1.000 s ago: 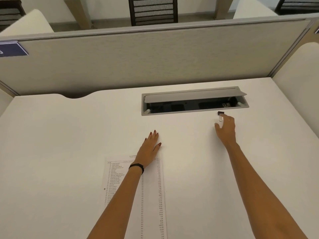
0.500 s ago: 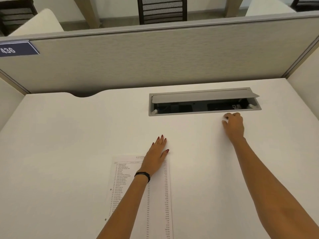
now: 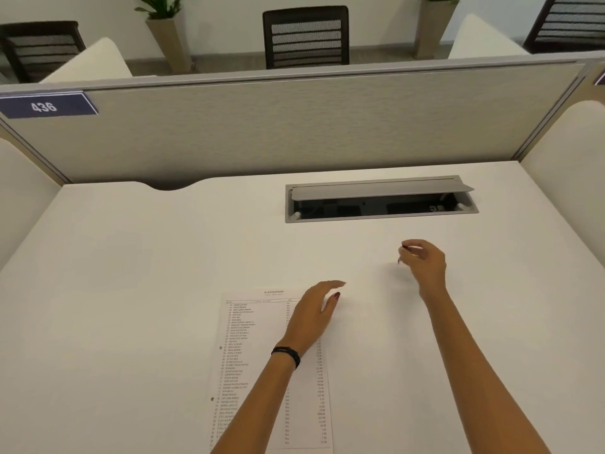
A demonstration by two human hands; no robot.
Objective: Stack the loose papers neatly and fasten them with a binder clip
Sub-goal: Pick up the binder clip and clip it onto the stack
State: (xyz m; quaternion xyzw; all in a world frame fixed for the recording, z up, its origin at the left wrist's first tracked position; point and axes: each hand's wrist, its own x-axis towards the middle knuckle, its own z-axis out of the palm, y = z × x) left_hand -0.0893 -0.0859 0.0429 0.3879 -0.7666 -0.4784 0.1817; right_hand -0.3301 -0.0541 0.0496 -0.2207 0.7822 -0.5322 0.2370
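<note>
A stack of printed papers lies flat on the white desk, near the front edge. My left hand hovers over the stack's upper right corner, fingers apart and lifted a little. My right hand is raised above the desk to the right of the papers, its fingertips pinched on a small black binder clip. Only the clip's dark edge and a bit of wire handle show between the fingers.
A grey cable tray with its lid propped open is set into the desk behind my right hand. A fabric partition walls the back, with side panels left and right. Chairs and planters stand beyond it.
My right hand closed over the binder clip by the cable tray, lifted it and drew back toward me. My left hand rose off the papers' top edge.
</note>
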